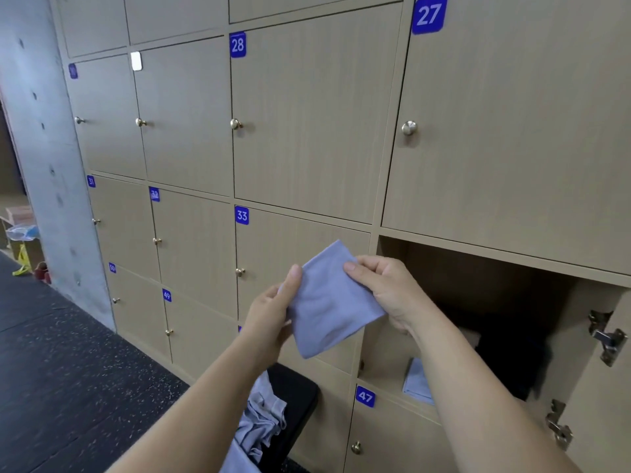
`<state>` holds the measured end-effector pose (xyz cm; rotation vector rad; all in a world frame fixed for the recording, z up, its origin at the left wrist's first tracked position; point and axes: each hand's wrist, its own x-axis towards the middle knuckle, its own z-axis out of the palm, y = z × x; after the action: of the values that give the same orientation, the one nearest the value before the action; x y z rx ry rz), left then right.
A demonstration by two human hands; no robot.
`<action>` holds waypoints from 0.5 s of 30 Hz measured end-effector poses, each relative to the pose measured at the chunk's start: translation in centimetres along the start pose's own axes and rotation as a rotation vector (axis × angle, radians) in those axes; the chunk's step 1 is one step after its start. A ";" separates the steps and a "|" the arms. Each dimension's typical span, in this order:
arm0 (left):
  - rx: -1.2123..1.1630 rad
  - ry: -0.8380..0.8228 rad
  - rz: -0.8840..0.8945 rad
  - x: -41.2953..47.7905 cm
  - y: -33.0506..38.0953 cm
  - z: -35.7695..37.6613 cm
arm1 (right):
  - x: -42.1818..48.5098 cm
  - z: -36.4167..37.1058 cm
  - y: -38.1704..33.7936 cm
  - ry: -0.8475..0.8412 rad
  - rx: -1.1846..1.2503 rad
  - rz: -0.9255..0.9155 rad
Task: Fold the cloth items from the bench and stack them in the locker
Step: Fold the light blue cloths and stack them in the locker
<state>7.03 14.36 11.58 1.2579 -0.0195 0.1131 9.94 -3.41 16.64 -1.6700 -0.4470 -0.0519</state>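
- Both grips are pinching one folded pale-blue cloth (327, 302) in mid-air. The left grip (273, 312) is clamping the cloth's left edge with its thumb on the front, and the right grip (386, 288) is nipping the upper right edge between thumb and fingers.
- The cloth is hanging as a compact rectangle in front of the door numbered 33 (300, 240), just left of the open locker (382, 353) and clear of its floor.
- Inside that locker, another folded pale-blue piece (416, 384) is lying near the front edge. A dark bundle (505, 353) is sitting deeper in, and what it is cannot be made out.
- Below the arms, a crumpled heap of pale-blue cloths (263, 418) is waiting on the black padded tabletop (300, 387).
- On this evidence, the folding of this piece is finishing and the stacking step is coming up. The task appears partway along, with the heap yet to be folded.
- The next move is calling for a carry to the right and down into the opening, with the fold kept pinched so it is not springing open. The piece then needs laying squarely on the one already inside.
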 end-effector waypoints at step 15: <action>0.183 0.288 0.267 -0.4 -4.2 4.5 | -2.0 1.0 6.1 0.590 -0.296 -0.107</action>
<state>7.28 8.78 9.01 1.4069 0.0736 0.5356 9.80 -3.49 10.18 -1.8171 -0.0778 -0.6993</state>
